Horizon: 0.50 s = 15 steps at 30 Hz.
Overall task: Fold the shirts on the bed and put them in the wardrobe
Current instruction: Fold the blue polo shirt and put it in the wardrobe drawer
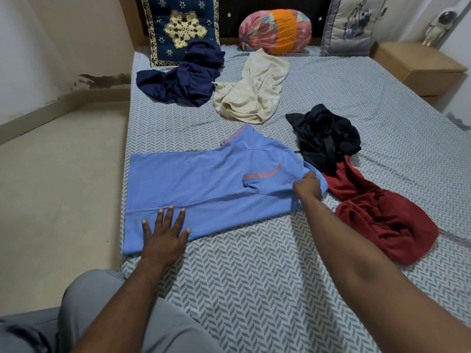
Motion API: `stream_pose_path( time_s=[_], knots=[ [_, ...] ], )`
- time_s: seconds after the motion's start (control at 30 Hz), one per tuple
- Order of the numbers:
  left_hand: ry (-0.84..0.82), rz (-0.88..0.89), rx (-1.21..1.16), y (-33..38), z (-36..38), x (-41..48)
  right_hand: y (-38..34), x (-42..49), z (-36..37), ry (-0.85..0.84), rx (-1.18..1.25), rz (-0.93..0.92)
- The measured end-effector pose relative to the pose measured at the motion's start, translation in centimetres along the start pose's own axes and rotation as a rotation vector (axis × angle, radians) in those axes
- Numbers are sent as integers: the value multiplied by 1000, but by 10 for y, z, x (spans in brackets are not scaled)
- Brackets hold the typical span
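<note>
Cloth, light and limp by the look of it: the blue shirt (204, 182) lies spread sideways on the bed (254, 276), hem toward the bed's left edge, and one orange-striped sleeve is turned in over the body

- Left hand (164, 235): flat on the blue shirt's near hem corner, fingers straight and spread, pressing the fabric to the sheet
- Right hand (308, 186): at the blue shirt's opposite, shoulder end, fingers curled, pinching a ridge of fabric there
- Beyond the blue shirt: navy shirt (183, 77) and cream shirt (254, 90), both crumpled
- Past its shoulder end: black shirt (323, 138), heaped; red shirt (382, 215) just beside the pinching hand
- Wardrobe not in view

Handling, judged: soft knit, no stiffness, nothing fragile. Lifted by one point it would likely sag and lose its fold. It is better taken at two points along one edge, shoulder seam and hem, so the fold carries over straight. The flat palm serves as an anchor, since the fabric may creep on the sheet. Once folded, it probably wants support from beneath with both hands for carrying
</note>
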State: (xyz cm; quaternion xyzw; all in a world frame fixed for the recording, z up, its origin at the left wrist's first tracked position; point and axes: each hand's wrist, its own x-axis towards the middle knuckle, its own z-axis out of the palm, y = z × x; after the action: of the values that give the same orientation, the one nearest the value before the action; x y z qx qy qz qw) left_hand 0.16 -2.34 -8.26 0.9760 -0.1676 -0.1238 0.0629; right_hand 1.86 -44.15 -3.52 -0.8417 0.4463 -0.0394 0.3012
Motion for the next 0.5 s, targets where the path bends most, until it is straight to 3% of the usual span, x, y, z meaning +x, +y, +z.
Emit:
stream_pose_path(
  time_s=[0.13,0.2,0.27,0.4,0.5],
  knots=[
    [176,-68,7,7,-1,2,-11,-13,14,230,23,-385],
    [260,-65,35,2,2,9,-13,-9,27,67,-64,-495],
    [267,-76,49,-10,2,18,-18,-1,36,-151,-219,-441],
    [206,-111,48,-40,-9,52,-59,3,52,33,-219,-415],
    [209,-63,75,-62,-23,90,-101,7,82,-93,-98,-645]
  ],
)
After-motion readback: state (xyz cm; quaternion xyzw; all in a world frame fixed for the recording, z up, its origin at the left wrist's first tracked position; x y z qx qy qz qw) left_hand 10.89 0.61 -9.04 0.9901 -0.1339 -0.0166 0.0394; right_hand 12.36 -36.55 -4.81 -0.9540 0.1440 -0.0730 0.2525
